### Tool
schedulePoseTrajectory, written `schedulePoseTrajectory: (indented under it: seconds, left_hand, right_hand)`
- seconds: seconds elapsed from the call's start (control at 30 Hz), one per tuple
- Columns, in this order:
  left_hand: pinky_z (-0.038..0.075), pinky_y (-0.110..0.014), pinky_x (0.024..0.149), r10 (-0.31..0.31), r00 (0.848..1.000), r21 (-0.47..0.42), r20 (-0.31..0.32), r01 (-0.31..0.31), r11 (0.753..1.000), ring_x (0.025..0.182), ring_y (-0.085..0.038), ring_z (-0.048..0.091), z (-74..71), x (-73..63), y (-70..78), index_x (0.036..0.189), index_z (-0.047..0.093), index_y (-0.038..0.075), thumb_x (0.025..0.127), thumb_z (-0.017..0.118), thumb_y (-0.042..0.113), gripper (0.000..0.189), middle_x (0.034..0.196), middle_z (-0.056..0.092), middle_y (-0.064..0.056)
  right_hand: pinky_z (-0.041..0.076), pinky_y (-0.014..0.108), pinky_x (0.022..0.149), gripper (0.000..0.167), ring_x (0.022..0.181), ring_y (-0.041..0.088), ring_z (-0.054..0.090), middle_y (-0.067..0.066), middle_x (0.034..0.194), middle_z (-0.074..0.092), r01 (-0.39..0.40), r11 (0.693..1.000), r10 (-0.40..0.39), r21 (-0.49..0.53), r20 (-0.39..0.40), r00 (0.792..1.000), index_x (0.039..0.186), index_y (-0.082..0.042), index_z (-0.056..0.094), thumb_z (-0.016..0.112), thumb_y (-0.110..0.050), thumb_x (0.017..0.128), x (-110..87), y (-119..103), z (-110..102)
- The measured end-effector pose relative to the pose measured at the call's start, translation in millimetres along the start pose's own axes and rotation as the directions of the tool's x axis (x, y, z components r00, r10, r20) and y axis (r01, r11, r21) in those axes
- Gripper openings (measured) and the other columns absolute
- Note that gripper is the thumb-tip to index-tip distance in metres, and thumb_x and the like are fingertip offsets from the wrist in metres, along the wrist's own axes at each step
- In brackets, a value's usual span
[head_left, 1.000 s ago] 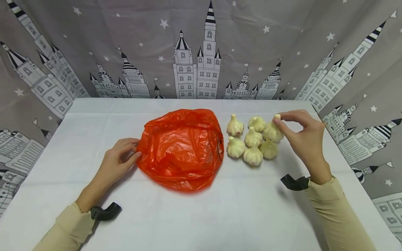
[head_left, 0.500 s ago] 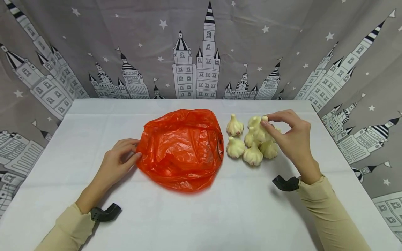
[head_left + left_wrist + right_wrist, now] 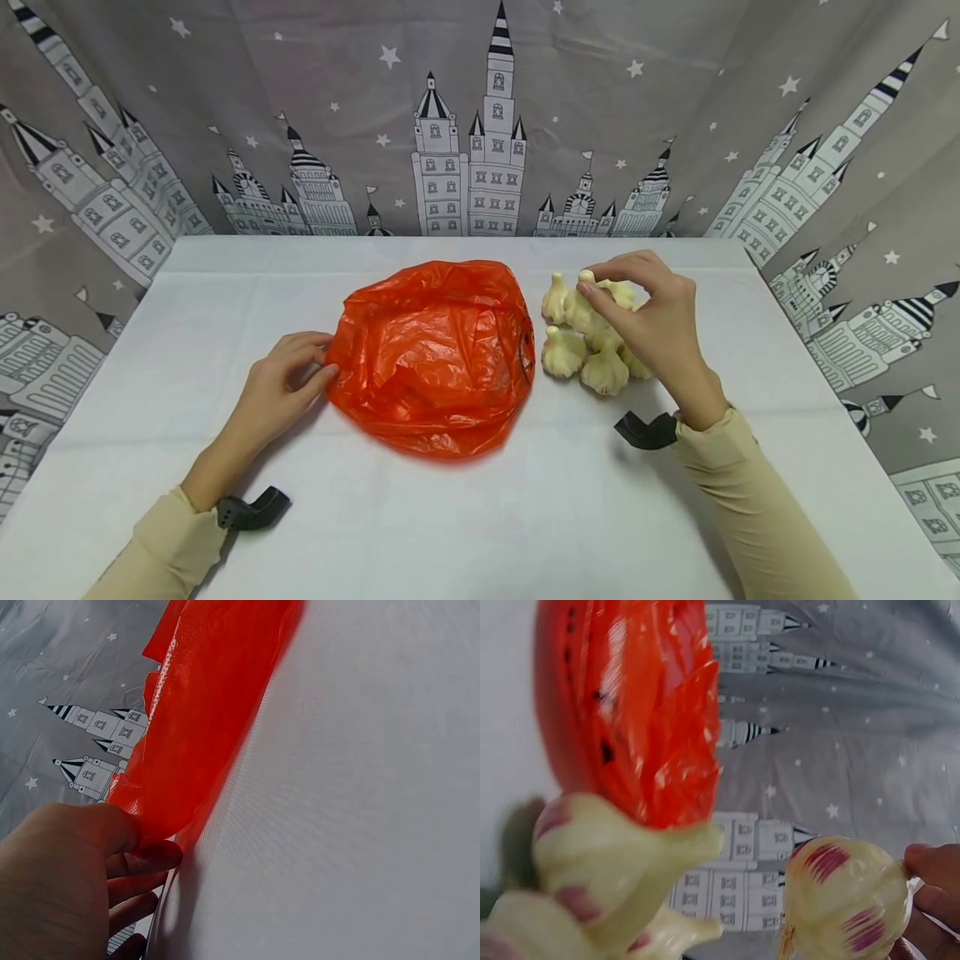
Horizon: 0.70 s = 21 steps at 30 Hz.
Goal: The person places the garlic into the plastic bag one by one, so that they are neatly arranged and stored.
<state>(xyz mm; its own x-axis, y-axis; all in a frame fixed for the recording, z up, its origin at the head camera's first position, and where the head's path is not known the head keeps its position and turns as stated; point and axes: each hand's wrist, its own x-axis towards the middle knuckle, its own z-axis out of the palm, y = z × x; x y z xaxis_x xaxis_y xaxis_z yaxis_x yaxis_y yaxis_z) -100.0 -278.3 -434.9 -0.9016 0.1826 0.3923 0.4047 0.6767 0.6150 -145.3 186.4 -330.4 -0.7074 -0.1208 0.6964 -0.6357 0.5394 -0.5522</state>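
Observation:
My left hand (image 3: 273, 396) pinches the left edge of an orange-red plastic bag (image 3: 435, 358) between thumb and fingers. The bag's mouth is spread wide, facing up. In the left wrist view its side (image 3: 206, 712) rises from the hand. By its neck, my right hand (image 3: 656, 312) pinches a garlic bulb (image 3: 581, 312), which hangs above the other bulbs. Purple streaks mark this held bulb (image 3: 847, 900) in the right wrist view. Several pale garlic bulbs, one in front (image 3: 604, 372), stand grouped right of the bag; the held bulb and right hand partly hide some.
A white cloth (image 3: 465, 533) covers the table. Behind and at both sides hangs a grey curtain (image 3: 345, 50) printed with castles and stars. A black wrist mount (image 3: 253, 508) sits on the left wrist, another mount (image 3: 647, 431) on the right.
The right hand has carried the pinched garlic bulb leftward over the group, toward the bag. My left hand and the bag have stayed in place.

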Motion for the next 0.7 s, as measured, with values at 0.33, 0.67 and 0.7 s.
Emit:
schedulePoseTrajectory:
  seconds: [0.33, 0.67, 0.7]
  left_hand:
    - [0.027, -0.001, 0.107, 0.016, 1.000, -0.007, -0.008, -0.016, 1.000, 0.128, -0.034, 0.058, 0.2, 0.6, -0.5, 0.089, 0.072, 0.012, 0.091, 0.080, 0.005, 0.011, 0.129, 0.071, -0.016]
    - [0.027, 0.000, 0.107, 0.009, 1.000, -0.005, -0.006, -0.009, 1.000, 0.128, -0.034, 0.058, 0.3, -0.2, -0.5, 0.088, 0.071, 0.012, 0.091, 0.079, 0.004, 0.011, 0.129, 0.071, -0.015]
    - [0.027, 0.000, 0.107, 0.008, 1.000, -0.006, -0.005, -0.008, 1.000, 0.128, -0.034, 0.058, 0.1, -0.1, -0.3, 0.088, 0.072, 0.011, 0.091, 0.079, 0.004, 0.011, 0.129, 0.071, -0.016]
  right_hand:
    - [0.049, 0.025, 0.088, 0.015, 0.099, 0.019, 0.068, 0.003, 0.097, 0.080, 0.030, 0.998, -0.034, 0.050, 0.082, 0.996, 0.101, -0.010, 0.083, 0.088, -0.012, 0.087, 6.5, -14.4, 26.2]
    - [0.053, 0.032, 0.085, 0.016, 0.099, 0.020, 0.067, 0.005, 0.097, 0.079, 0.048, 0.995, -0.058, 0.083, 0.128, 0.990, 0.099, -0.009, 0.083, 0.089, -0.016, 0.086, 10.7, -24.8, 56.7]
    - [0.052, 0.033, 0.084, 0.016, 0.098, 0.020, 0.067, 0.005, 0.097, 0.079, 0.049, 0.995, -0.060, 0.090, 0.133, 0.989, 0.100, -0.009, 0.083, 0.088, -0.016, 0.086, 11.3, -26.2, 60.6]
